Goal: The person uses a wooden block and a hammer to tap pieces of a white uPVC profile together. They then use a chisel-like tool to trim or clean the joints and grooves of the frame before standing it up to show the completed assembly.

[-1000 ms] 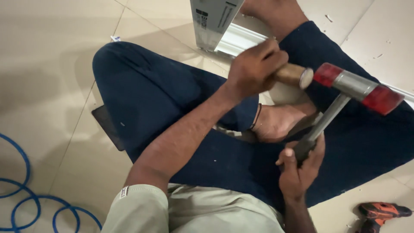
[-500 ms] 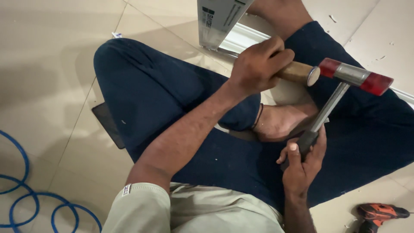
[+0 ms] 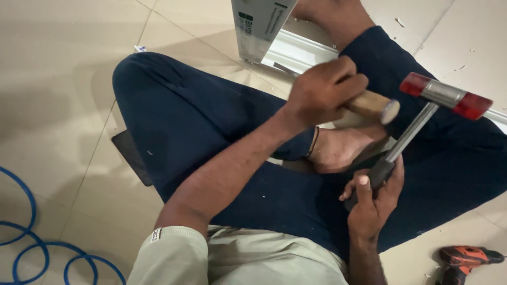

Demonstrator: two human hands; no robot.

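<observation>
Since a second ago, only small shifts: left hand [image 3: 325, 92] stays clenched on the wooden-handled tool [image 3: 372, 105] over the white moulding strip [image 3: 301, 50], and the red-faced, metal-headed mallet [image 3: 446, 95] sits a little lower and nearer the wooden butt, apart from it. Right hand [image 3: 372, 203] keeps its grip wrapped round the mallet's black handle.

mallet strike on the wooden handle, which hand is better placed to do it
Right hand, most likely: it already grips the red-faced mallet raised beside the wooden tool handle, while the left hand is wrapped around that handle, steadying it.
</observation>
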